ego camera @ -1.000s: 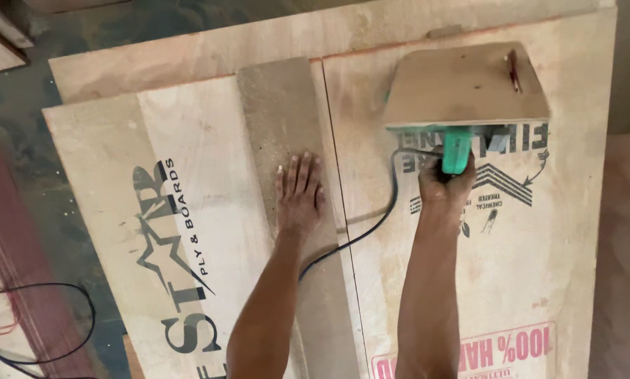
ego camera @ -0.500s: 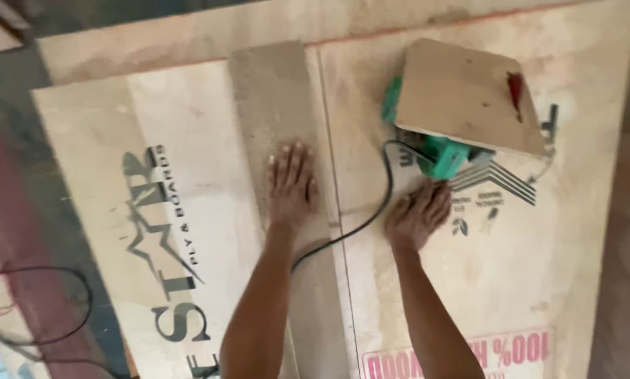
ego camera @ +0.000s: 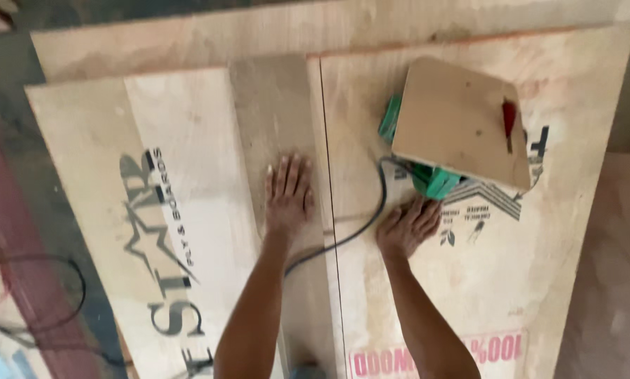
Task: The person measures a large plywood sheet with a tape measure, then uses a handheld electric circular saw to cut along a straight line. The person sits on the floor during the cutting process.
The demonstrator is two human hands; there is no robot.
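Both hands lie open, the left hand [ego camera: 288,193] flat on the plywood strip [ego camera: 276,112], the right hand [ego camera: 408,226] just below the green power tool [ego camera: 434,179].

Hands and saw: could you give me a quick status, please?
Left hand flat on plywood strip. Right hand open beside green saw, not gripping. Black cord runs between hands.

Left arm: reaching forward from the bottom edge, bare and nearly straight.
Left hand [ego camera: 287,193]: lying flat, palm down, fingers [ego camera: 285,170] spreading slightly and pointing away from the body.
Right arm: stretching forward, angling a little to the left.
Right hand [ego camera: 408,226]: resting palm down, fingers [ego camera: 427,210] loosely open and pointing up and right, gripping nothing.
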